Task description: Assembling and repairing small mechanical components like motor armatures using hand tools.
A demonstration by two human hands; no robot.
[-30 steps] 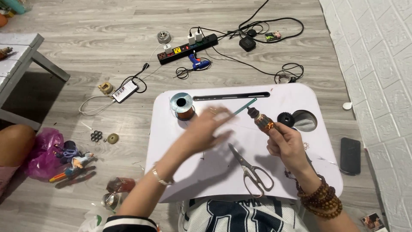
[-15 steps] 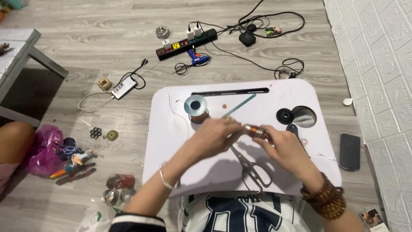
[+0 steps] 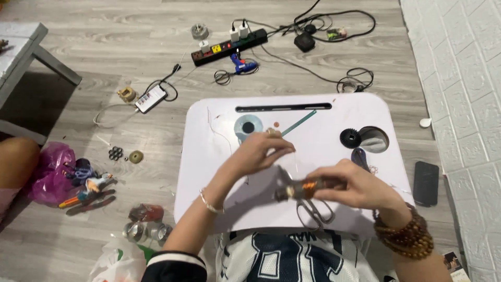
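My right hand (image 3: pixel 355 185) grips a small brown and orange cylinder (image 3: pixel 301 190) lying sideways over the white lap table (image 3: pixel 219 183). My left hand (image 3: pixel 258 152) hovers just left of it with the fingers pinched together, apparently on a thin wire; I cannot tell for sure. Scissors (image 3: pixel 313 206) lie on the table under my right hand. A spool of wire (image 3: pixel 247 127) stands behind my left hand, with a thin teal stick (image 3: pixel 300 122) to its right.
A black gear (image 3: pixel 350 138) sits beside the table's round cup hole (image 3: pixel 374 139). A power strip (image 3: pixel 229 46), a blue glue gun (image 3: pixel 243 66), cables and a phone (image 3: pixel 151 98) lie on the wood floor. A dark phone (image 3: pixel 426 183) lies right; a pink bag (image 3: pixel 49 175) with tools left.
The cylinder has tipped from upright to sideways and come down toward the table's front. My left hand has come in next to it with its fingers pinched.
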